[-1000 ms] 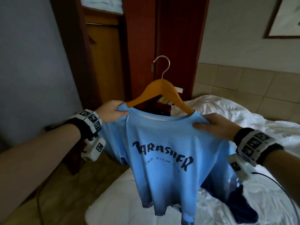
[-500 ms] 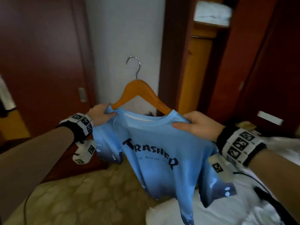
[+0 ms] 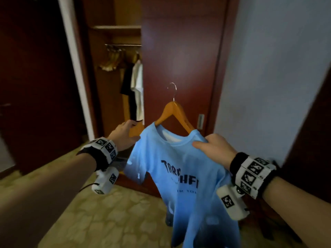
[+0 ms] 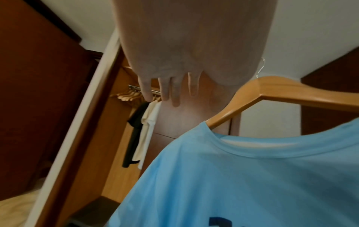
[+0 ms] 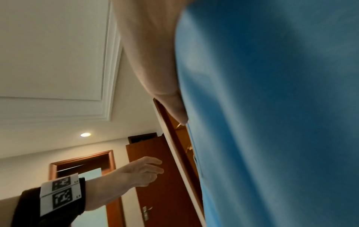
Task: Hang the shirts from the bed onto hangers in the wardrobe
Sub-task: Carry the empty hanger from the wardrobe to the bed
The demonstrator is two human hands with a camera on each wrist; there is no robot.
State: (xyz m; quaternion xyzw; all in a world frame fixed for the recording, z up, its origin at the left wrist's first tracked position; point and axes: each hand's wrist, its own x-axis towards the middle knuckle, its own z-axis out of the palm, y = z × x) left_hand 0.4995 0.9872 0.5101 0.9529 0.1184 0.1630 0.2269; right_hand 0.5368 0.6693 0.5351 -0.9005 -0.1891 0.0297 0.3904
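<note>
Light-blue cotton T-shirt with dark block lettering (image 3: pixel 180 176) is hanging on a honey-coloured wooden hanger with a thin metal hook (image 3: pixel 174 114), held up in the air in front of the open wardrobe. Right hand (image 3: pixel 214 149) is gripping the shirt's shoulder and the hanger arm beneath it, thumb pressing on the front of the fabric beside the collar. In the right wrist view the blue cloth is filling most of the picture, with the thumb lying along it.

Left hand (image 3: pixel 123 134) is sitting just beside the shirt's other shoulder, fingers relaxed and extended, holding nothing; whether the thumb is grazing the sleeve edge cannot be told. In the left wrist view the fingers (image 4: pixel 175 92) are pointing towards the wardrobe interior, apart from the hanger.

Dark red-brown wooden wardrobe (image 3: pixel 179 51) is standing ahead, its left compartment open. Metal rail (image 3: pixel 123 45) inside is carrying several bare wooden hangers (image 3: pixel 111 61) bunched at the left. 2 garments are hanging at the rail's right end: a black shirt (image 3: pixel 128 86) and a white shirt (image 3: pixel 138 88), touching side by side. Pale patterned carpet (image 3: pixel 107 212) is covering the floor below.
</note>
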